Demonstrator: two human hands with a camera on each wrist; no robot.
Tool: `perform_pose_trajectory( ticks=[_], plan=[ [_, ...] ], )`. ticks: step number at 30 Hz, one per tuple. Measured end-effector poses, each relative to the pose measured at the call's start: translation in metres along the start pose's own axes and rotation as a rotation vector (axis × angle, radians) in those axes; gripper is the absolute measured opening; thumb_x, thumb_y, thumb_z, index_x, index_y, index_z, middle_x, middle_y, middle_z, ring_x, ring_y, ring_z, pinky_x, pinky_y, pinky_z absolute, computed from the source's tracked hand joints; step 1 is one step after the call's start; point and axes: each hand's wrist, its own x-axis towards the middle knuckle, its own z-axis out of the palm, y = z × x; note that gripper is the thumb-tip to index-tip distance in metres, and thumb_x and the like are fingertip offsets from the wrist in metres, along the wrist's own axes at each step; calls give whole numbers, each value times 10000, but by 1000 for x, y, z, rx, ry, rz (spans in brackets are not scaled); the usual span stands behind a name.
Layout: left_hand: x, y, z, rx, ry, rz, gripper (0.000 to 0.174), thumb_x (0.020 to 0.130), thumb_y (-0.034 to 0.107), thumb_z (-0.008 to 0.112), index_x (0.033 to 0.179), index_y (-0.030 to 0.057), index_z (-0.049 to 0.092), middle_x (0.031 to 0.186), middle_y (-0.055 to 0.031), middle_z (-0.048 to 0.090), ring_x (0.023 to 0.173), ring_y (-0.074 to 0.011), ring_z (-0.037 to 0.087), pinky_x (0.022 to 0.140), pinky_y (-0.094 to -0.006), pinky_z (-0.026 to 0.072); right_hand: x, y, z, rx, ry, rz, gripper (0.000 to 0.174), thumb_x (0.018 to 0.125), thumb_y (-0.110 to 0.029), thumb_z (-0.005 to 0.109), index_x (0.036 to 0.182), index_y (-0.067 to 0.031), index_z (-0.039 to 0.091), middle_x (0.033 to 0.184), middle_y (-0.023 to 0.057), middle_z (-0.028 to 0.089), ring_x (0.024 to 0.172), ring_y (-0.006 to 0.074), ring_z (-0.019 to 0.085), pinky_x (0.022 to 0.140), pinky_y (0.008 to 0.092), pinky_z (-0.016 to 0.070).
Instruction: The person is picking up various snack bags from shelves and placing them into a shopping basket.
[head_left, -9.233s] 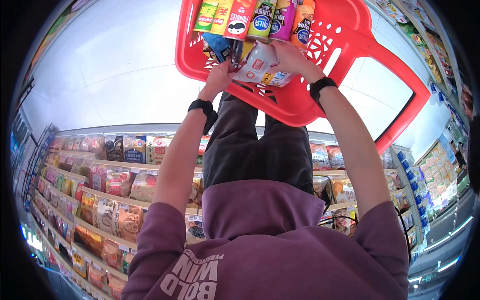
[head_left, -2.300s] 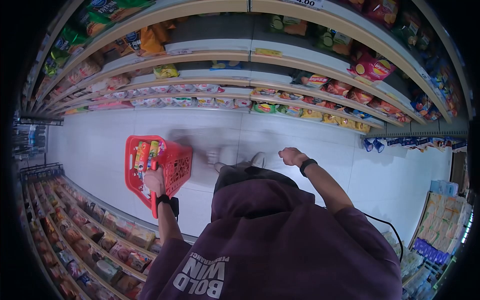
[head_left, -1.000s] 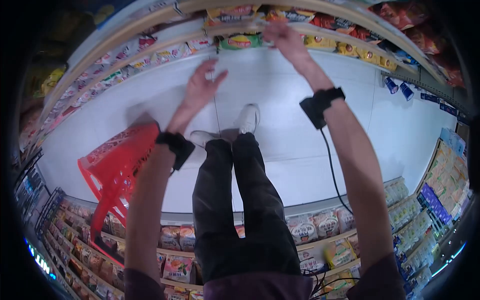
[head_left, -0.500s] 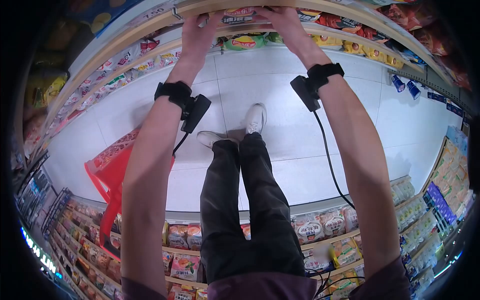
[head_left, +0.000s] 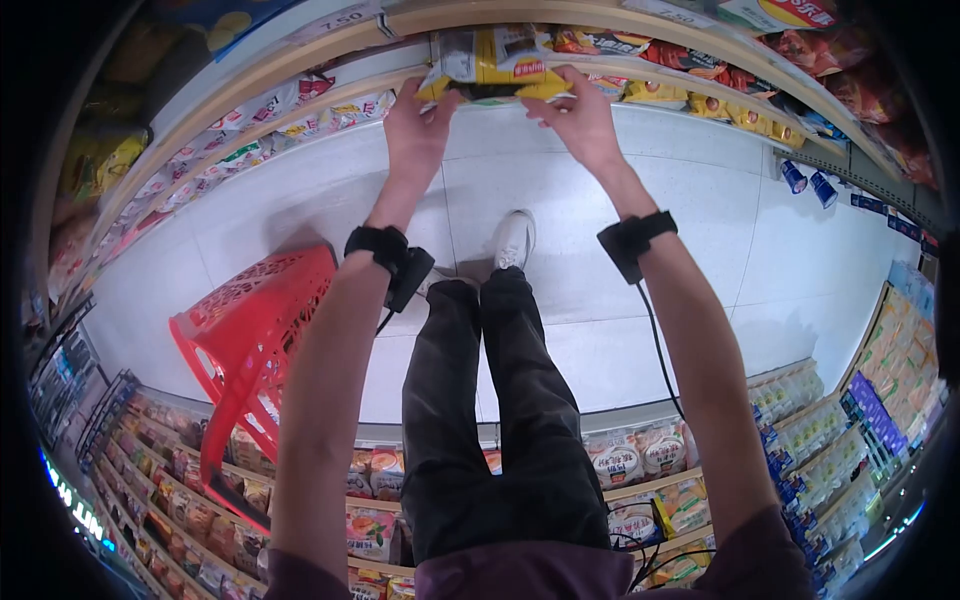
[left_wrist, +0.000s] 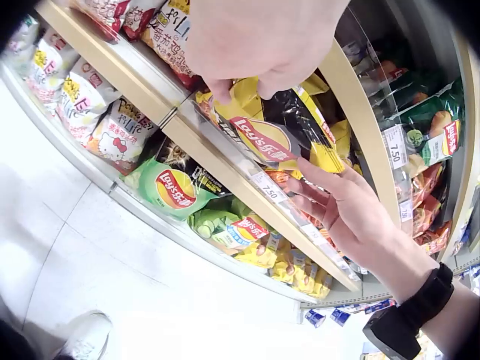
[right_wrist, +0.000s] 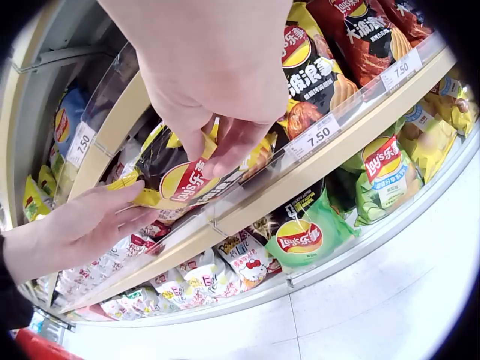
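A yellow and black Lay's bag (head_left: 490, 62) is held between both hands at the front of a low shelf. In the head view the left hand (head_left: 415, 132) pinches its left end and the right hand (head_left: 582, 118) its right end. The left wrist view shows the bag (left_wrist: 262, 139) over the shelf edge, with the left hand (left_wrist: 262, 37) on its near end and the right hand (left_wrist: 360, 214) at the other. From the right wrist, the right hand (right_wrist: 206, 71) grips the bag (right_wrist: 176, 176) by its top edge, while the left hand (right_wrist: 79, 229) holds the far end.
A red basket (head_left: 250, 320) stands on the floor at the left. Chip bags line the shelf boards (right_wrist: 337, 169), with a green bag (right_wrist: 300, 236) on the lowest one. Behind the legs is another shelf of packages (head_left: 615, 460). A cable hangs from the right wrist.
The basket, earlier carried by the left hand, now stands on the floor. Both hands reached into the shelf and have drawn back slightly with the yellow and black bag between them.
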Motion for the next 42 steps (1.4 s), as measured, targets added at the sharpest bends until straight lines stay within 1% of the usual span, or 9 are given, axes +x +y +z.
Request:
perform_pose_trajectory(
  ticks=[7, 11, 16, 17, 18, 20, 26, 31, 42],
  plan=[
    [-49, 50, -41, 212, -25, -84, 292, 938, 208, 615, 1087, -43, 603, 674, -226, 624, 603, -273, 670, 559, -334, 491, -54, -48, -5, -323, -36, -77, 496, 806, -246, 753, 1186, 14, 571, 879, 194, 693, 717, 281, 696, 650, 348, 546],
    [-79, 67, -72, 298, -147, -120, 288, 934, 220, 617, 1066, -36, 602, 644, -223, 604, 550, -319, 622, 519, -362, 460, -85, -83, -18, -499, -234, 0, 482, 815, -306, 756, 1116, 30, 587, 868, 163, 698, 748, 284, 698, 656, 329, 538],
    [-136, 110, -112, 395, -288, -69, 238, 940, 217, 610, 936, -19, 574, 600, -207, 570, 544, -369, 587, 492, -417, 431, -150, -120, -29, -720, -295, -299, 518, 809, -407, 733, 1079, 22, 626, 1120, 185, 642, 964, 341, 642, 831, 378, 529],
    [-149, 123, -120, 268, -321, -109, 223, 947, 205, 597, 912, -12, 561, 614, -215, 564, 575, -388, 592, 517, -432, 439, -163, -139, -31, -720, -340, -216, 518, 809, -408, 727, 1085, 20, 629, 1122, 169, 643, 1005, 341, 624, 883, 384, 511],
    [-163, 129, -127, 303, -296, -29, 218, 922, 197, 639, 904, -10, 572, 613, -180, 572, 531, -316, 589, 510, -393, 441, -177, -145, -33, -710, -336, -260, 512, 806, -402, 728, 1082, 18, 626, 1095, 162, 644, 979, 344, 628, 856, 386, 518],
    [-181, 164, -144, 360, -347, -41, 223, 931, 197, 615, 876, -8, 547, 677, -238, 575, 622, -417, 587, 534, -464, 439, -203, -159, -38, -676, -298, -356, 517, 805, -397, 731, 1084, 21, 609, 1034, 165, 636, 931, 352, 629, 817, 390, 521],
    [-207, 246, -180, 309, -364, 25, 241, 908, 200, 648, 835, -10, 555, 652, -210, 588, 589, -392, 595, 531, -431, 447, -256, -229, -65, -598, -329, -258, 516, 812, -380, 737, 1116, 15, 603, 1120, 158, 619, 985, 341, 627, 822, 388, 528],
    [-203, 295, -198, 335, -403, 159, 253, 917, 218, 638, 838, -12, 568, 591, -186, 570, 535, -328, 592, 504, -401, 432, -264, -278, -85, -623, -168, -481, 498, 810, -337, 737, 1181, -45, 579, 1312, 140, 530, 1176, 341, 533, 954, 432, 466],
    [-181, 363, -213, 139, -397, 214, 259, 894, 204, 658, 804, -26, 578, 515, -143, 533, 427, -209, 559, 450, -335, 400, -249, -374, -61, -513, -262, -830, 194, 822, -170, 726, 947, -41, 650, 1023, 86, 614, 986, 275, 577, 865, 373, 469]
  ],
)
